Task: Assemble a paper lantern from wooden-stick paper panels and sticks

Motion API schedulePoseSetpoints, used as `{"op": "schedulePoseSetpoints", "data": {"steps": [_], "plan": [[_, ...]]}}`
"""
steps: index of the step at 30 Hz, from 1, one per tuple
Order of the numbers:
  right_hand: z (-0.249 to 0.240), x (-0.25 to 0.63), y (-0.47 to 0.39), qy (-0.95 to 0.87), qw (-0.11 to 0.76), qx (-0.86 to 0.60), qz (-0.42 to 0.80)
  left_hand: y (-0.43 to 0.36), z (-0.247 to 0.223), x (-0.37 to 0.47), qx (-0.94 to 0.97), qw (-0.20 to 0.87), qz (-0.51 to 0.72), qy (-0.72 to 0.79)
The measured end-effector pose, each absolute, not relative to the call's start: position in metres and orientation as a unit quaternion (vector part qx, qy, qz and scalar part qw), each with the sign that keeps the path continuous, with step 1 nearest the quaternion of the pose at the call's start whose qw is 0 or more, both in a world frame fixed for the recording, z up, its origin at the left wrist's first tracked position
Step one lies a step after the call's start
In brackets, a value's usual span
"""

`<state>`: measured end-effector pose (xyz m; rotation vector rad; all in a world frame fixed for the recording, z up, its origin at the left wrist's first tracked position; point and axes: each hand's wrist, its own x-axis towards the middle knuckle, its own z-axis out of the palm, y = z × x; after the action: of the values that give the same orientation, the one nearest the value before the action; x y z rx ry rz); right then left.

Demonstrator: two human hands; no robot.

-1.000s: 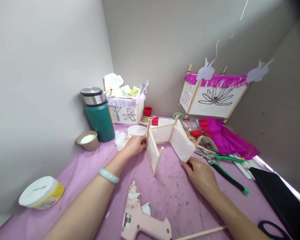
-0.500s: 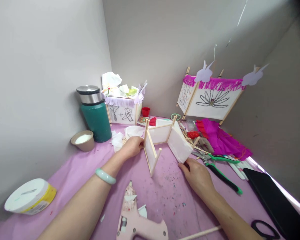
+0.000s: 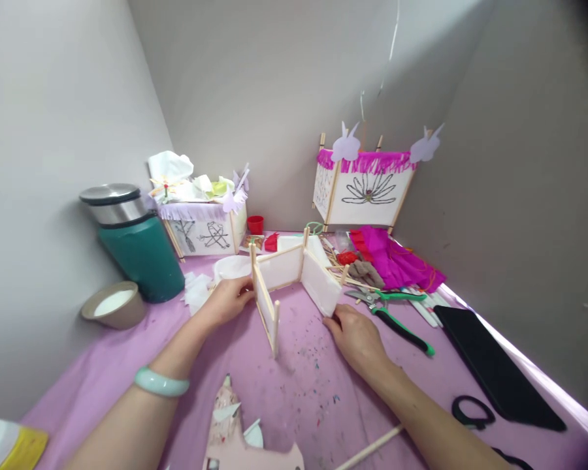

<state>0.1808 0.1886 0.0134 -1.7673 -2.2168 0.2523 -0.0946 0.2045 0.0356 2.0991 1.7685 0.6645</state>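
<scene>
A three-panel frame of thin wooden sticks covered in white paper [image 3: 280, 269] stands upright on the purple cloth, its open side facing me. My left hand [image 3: 228, 301] is closed at the frame's left rear corner post, with the fingertips partly hidden behind it. At the lower front edge of the right panel, my right hand [image 3: 355, 333] has its thumb and fingers closed on the paper-covered stick. A pale pink glue gun [image 3: 235, 437] lies in front of the frame, and a loose wooden stick [image 3: 370, 447] rests near my right forearm.
Left stand a green flask [image 3: 137, 251] and a beige bowl [image 3: 115, 305]. Behind are a decorated paper box [image 3: 206, 228] and a paper lantern [image 3: 367, 189]. Green-handled pruning shears [image 3: 396, 320], magenta paper [image 3: 396, 261], a black tablet-like slab [image 3: 494, 365] and black scissors handles [image 3: 473, 411] lie right.
The camera view has turned to the right, so everything sits further left in the picture. Both hands keep their places on the frame, which looks unchanged.
</scene>
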Motion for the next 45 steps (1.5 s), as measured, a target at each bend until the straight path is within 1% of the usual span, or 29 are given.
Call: {"op": "schedulePoseSetpoints", "data": {"steps": [9,19,23,28,40,45], "plan": [[0.017,0.184,0.192,-0.760,0.168,-0.621,0.097,0.206,0.034,-0.090,0.730,0.121,0.235,0.630],[0.016,0.186,0.194,-0.758,0.166,-0.623,0.104,0.207,0.035,-0.088,0.714,0.106,0.213,0.659],[0.019,0.188,0.192,-0.760,0.182,-0.614,0.114,0.204,0.037,-0.087,0.712,0.103,0.207,0.663],[0.018,0.188,0.194,-0.758,0.160,-0.624,0.099,0.205,0.037,-0.090,0.724,0.090,0.188,0.658],[0.015,0.190,0.192,-0.764,0.181,-0.612,0.095,0.212,0.022,-0.099,0.730,0.034,0.133,0.670],[0.013,0.190,0.192,-0.768,0.188,-0.605,0.094,0.212,0.023,-0.102,0.704,0.010,0.135,0.697]]}}
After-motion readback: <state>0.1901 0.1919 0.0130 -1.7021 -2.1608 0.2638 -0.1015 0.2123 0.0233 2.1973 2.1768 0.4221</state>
